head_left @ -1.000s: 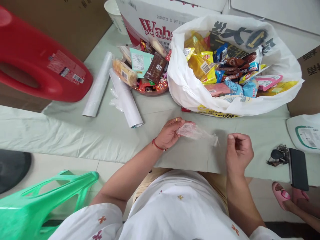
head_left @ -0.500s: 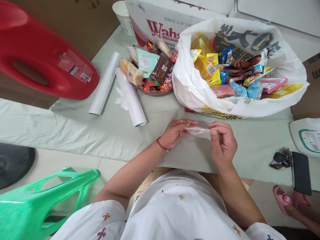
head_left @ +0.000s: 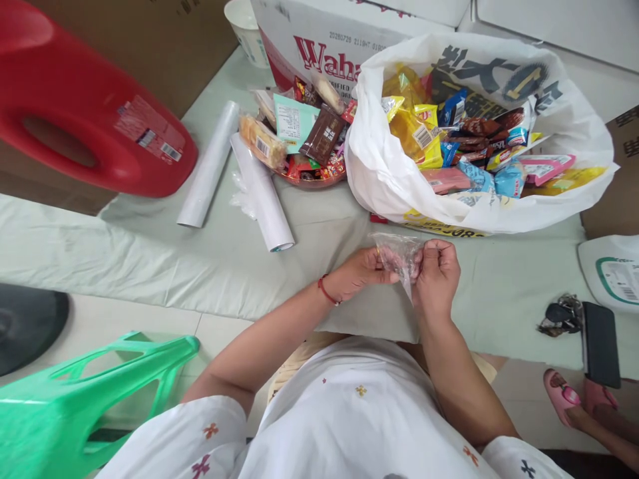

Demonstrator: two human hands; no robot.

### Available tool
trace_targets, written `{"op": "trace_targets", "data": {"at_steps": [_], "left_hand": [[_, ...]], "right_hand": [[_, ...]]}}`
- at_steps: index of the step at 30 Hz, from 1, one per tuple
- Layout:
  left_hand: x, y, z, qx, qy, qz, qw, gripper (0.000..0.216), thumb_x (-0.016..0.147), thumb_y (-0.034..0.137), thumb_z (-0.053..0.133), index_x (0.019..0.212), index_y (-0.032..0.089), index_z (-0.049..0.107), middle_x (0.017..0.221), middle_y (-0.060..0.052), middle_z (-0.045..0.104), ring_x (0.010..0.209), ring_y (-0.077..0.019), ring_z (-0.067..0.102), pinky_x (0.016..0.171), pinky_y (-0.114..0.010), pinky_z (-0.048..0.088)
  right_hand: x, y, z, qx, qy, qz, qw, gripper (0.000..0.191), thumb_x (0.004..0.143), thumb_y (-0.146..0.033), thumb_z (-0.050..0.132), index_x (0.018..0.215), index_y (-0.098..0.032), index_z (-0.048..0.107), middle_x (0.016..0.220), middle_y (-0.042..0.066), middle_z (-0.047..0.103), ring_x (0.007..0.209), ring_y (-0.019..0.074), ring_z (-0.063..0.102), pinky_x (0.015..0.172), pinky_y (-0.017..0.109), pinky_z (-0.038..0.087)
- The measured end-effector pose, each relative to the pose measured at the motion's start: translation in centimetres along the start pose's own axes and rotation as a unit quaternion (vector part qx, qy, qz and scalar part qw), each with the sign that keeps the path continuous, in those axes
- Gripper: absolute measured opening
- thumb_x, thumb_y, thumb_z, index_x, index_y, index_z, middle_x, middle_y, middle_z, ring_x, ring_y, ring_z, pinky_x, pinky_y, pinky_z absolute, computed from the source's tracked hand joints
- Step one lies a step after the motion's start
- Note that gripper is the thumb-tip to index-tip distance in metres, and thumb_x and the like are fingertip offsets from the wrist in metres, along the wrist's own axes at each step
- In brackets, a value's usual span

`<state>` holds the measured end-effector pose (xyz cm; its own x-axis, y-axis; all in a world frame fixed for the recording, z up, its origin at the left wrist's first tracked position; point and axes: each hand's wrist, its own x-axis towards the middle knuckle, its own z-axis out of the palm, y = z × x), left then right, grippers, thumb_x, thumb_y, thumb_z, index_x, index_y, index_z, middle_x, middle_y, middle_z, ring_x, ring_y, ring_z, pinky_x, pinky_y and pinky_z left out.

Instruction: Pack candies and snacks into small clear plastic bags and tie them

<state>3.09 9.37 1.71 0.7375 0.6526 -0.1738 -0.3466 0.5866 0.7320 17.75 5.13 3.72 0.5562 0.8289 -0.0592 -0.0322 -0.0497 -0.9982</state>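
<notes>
A small clear plastic bag (head_left: 399, 245) is stretched between my two hands, just above the cloth near the table's front edge. My left hand (head_left: 367, 269), with a red cord at the wrist, grips the bag's left side, its fingers partly behind the film. On the right, my right hand (head_left: 436, 269) pinches the other side between thumb and curled fingers. Beyond my hands stands a large white plastic bag (head_left: 372, 179) full of packaged snacks. Left of it, a bowl (head_left: 312, 183) is heaped with wrapped sweets and snacks.
Two white rolls (head_left: 210, 166) lie left of the bowl, near a large red jug (head_left: 164, 159). A phone (head_left: 600, 346) and keys (head_left: 562, 314) rest at the right edge. A green stool (head_left: 164, 352) stands at lower left. Boxes (head_left: 319, 40) line the back.
The clear bag has turned from nearly edge-on to facing up, showing its spread film. My hands have come closer together, the right one moving left.
</notes>
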Motion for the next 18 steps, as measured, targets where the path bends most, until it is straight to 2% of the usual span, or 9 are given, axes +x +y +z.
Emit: {"op": "trace_targets", "data": {"at_steps": [3, 6, 8, 11, 14, 16, 18], "left_hand": [[0.2, -0.4, 0.1, 0.018, 0.025, 0.003, 1.0, 0.039, 0.069, 0.046, 0.093, 0.079, 0.015, 0.071, 0.084, -0.003, 0.073, 0.084, -0.0156, 0.068, 0.091, -0.032, 0.049], [0.2, -0.6, 0.3, -0.031, 0.043, 0.034, 0.998, 0.041, 0.073, 0.047, 0.09, 0.081, 0.018, 0.063, 0.084, -0.001, 0.071, 0.086, -0.0162, 0.07, 0.091, -0.032, 0.052], [0.3, -0.6, 0.4, -0.051, 0.045, 0.041, 0.997, 0.043, 0.078, 0.05, 0.086, 0.085, 0.02, 0.056, 0.077, 0.002, 0.068, 0.075, -0.0148, 0.069, 0.082, -0.032, 0.056], [0.6, -0.9, 0.2, -0.055, 0.104, 0.068, 0.991, 0.048, 0.081, 0.056, 0.081, 0.088, 0.023, 0.046, 0.068, 0.008, 0.062, 0.055, -0.0103, 0.059, 0.061, -0.026, 0.054], [1.0, -1.3, 0.0, -0.037, 0.193, 0.116, 0.974, 0.052, 0.081, 0.06, 0.08, 0.089, 0.025, 0.042, 0.067, 0.01, 0.058, 0.048, -0.0082, 0.051, 0.05, -0.022, 0.045], [1.1, -1.6, -0.1, -0.003, 0.233, 0.149, 0.961, 0.05, 0.084, 0.062, 0.076, 0.091, 0.026, 0.043, 0.065, 0.01, 0.055, 0.046, -0.0083, 0.047, 0.047, -0.022, 0.039], [1.0, -1.9, -0.1, 0.047, 0.257, 0.169, 0.95, 0.046, 0.089, 0.064, 0.07, 0.093, 0.026, 0.044, 0.063, 0.009, 0.052, 0.044, -0.0087, 0.042, 0.048, -0.024, 0.036]], "right_hand": [[0.6, -0.3, -0.9, -0.056, 0.037, -0.042, 0.997, 0.032, 0.096, -0.054, 0.061, 0.092, -0.025, 0.049, 0.066, -0.008, 0.052, 0.042, 0.0082, 0.042, 0.041, 0.023, 0.032], [1.3, -0.8, -2.0, -0.132, 0.086, -0.1, 0.982, 0.035, 0.095, -0.058, 0.062, 0.091, -0.025, 0.052, 0.064, -0.007, 0.052, 0.045, 0.011, 0.045, 0.044, 0.027, 0.038], [1.5, -0.9, -2.4, -0.121, 0.081, -0.096, 0.985, 0.038, 0.093, -0.062, 0.062, 0.092, -0.025, 0.053, 0.065, -0.006, 0.052, 0.047, 0.0118, 0.047, 0.047, 0.028, 0.039], [0.9, -0.5, -2.3, -0.008, 0.006, -0.015, 1.0, 0.05, 0.092, -0.074, 0.053, 0.1, -0.025, 0.055, 0.075, -0.001, 0.062, 0.06, 0.015, 0.058, 0.057, 0.03, 0.048], [-0.5, 0.2, -1.8, 0.069, -0.083, 0.095, 0.99, 0.064, 0.089, -0.082, 0.046, 0.11, -0.024, 0.06, 0.094, 0.006, 0.072, 0.08, 0.0185, 0.067, 0.072, 0.034, 0.055], [-1.6, 0.7, -1.4, 0.062, -0.123, 0.143, 0.98, 0.06, 0.085, -0.077, 0.062, 0.11, -0.023, 0.064, 0.097, 0.006, 0.073, 0.083, 0.0177, 0.066, 0.075, 0.033, 0.055], [-2.4, 1.0, -0.9, 0.045, -0.138, 0.162, 0.976, 0.05, 0.078, -0.063, 0.078, 0.102, -0.022, 0.067, 0.091, 0.003, 0.07, 0.079, 0.0154, 0.063, 0.075, 0.03, 0.053]]}}
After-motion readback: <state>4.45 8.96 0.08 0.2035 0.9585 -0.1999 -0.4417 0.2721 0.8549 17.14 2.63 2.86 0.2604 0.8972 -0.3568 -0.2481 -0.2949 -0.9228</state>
